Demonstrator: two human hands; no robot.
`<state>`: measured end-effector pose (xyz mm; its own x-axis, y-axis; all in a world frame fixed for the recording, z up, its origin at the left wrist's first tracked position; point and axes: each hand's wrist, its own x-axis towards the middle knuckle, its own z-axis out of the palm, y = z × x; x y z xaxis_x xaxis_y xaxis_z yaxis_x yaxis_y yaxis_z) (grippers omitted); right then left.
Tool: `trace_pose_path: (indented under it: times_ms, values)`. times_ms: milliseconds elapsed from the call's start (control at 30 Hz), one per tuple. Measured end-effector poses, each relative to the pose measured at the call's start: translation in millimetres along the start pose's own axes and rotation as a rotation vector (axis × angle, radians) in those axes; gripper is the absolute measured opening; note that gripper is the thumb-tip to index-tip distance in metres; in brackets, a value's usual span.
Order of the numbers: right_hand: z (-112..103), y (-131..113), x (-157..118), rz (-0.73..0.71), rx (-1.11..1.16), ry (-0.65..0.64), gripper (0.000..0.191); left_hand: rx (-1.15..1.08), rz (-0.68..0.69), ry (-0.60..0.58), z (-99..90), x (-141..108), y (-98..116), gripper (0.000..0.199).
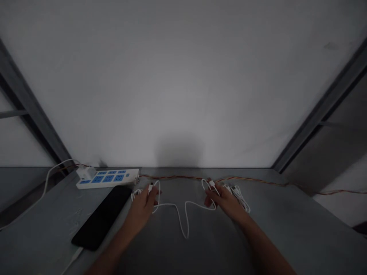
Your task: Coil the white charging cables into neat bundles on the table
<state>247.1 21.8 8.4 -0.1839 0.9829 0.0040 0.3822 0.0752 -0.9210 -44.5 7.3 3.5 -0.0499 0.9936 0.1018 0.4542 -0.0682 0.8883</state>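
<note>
A thin white cable [186, 219] runs between my two hands and dips in a loop over the grey table. My left hand [143, 202] is closed on one end of it, with a small white plug [150, 187] showing at the fingertips. The other end, with a white connector [211, 184], is pinched in my right hand [222, 198]. Just right of my right hand lies a bundled white cable [242, 199]. Another white coil [135, 194] is partly hidden behind my left hand.
A black phone [101, 219] with a white cable plugged in lies left of my left arm. Behind it is a white power strip [109, 178] with blue sockets and a white adapter [86, 172]. Twisted red-yellow wire [243, 178] runs along the back, below a pale wall.
</note>
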Motion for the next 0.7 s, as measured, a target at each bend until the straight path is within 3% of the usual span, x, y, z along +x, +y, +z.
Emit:
trace_pose_path:
  times_ms: [167, 367, 567, 700]
  values:
    - [4.7, 2.7, 1.5, 0.020, 0.037, -0.037, 0.043, 0.065, 0.023, -0.107, 2.7, -5.5, 5.5, 0.050]
    - [3.3, 12.0, 6.0, 0.012, 0.011, 0.018, 0.040, 0.073, 0.039, -0.092, 1.3, 1.6, 5.9, 0.047]
    - [-0.9, 18.9, 8.5, -0.031, -0.121, 0.083, 0.053, 0.038, 0.058, -0.153, -0.8, 11.4, -6.3, 0.042]
    - [-5.1, 17.6, 6.2, 0.013, -0.179, 0.103, 0.054, 0.001, -0.003, -0.120, -3.5, 13.6, -11.3, 0.041]
